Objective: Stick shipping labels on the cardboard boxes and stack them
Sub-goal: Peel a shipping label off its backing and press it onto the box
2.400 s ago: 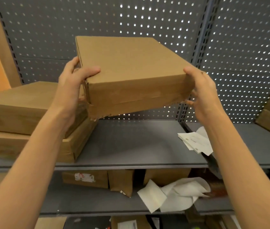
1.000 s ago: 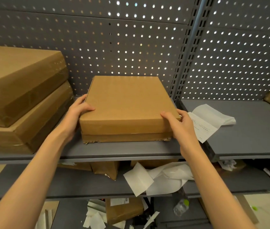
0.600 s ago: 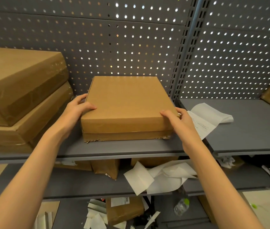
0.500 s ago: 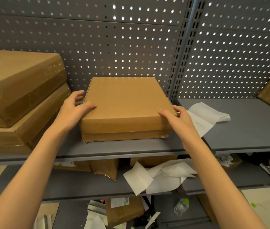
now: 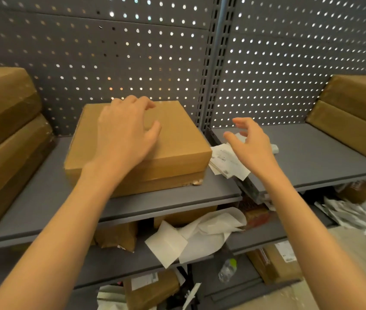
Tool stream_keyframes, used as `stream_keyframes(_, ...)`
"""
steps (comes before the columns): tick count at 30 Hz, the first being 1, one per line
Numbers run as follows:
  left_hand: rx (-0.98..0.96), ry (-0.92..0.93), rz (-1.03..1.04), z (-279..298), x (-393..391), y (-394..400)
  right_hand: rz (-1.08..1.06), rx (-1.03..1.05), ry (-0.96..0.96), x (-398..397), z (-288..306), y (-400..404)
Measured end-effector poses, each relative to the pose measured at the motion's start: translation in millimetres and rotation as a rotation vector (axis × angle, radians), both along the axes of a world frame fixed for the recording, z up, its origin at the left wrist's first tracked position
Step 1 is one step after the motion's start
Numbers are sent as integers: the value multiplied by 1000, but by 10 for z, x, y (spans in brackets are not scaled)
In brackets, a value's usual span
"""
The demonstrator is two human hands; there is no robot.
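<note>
A flat brown cardboard box lies on the grey upper shelf, its top bare. My left hand hovers over the box top, fingers spread and curled, holding nothing. My right hand is open to the right of the box, above a white printed label sheet lying at the gap between the two shelf sections. Whether either hand touches what is under it is unclear.
Two stacked cardboard boxes stand at the left, two more at the far right. A perforated back panel and slotted upright post close off the rear. Lower shelves hold crumpled paper, boxes and a plastic bottle.
The box came down onto the shelf and both hands let go of its sides. My left hand rose over the top; my right hand moved right, above the label sheet.
</note>
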State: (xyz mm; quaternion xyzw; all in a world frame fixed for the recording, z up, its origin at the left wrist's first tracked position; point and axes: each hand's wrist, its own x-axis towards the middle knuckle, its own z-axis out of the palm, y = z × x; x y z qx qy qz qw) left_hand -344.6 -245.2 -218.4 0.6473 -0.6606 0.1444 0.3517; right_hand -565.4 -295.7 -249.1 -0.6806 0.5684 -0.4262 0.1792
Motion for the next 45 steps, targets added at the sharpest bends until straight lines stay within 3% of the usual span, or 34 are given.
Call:
stream_keyframes(12,69,-68,-55,-70,-834,-413,-24,19,68,-658,-157,-285)
stream_keyframes(28,107,-108,210,-313,-1798,-735,497,104,257,-1068,-463,-975)
stream_keyframes(35,242,-115,226,-630,-1862,-863,532,85,361,-1084,-539,-1073)
stream_keyframes(41,334,-123,210,-817,-1874,-981,406,-18,487,-1112,-614,-1180)
stream_keyframes(45,357,-105,183,-873,-1863,-1048,396,22,495,-1107,-661,-1245)
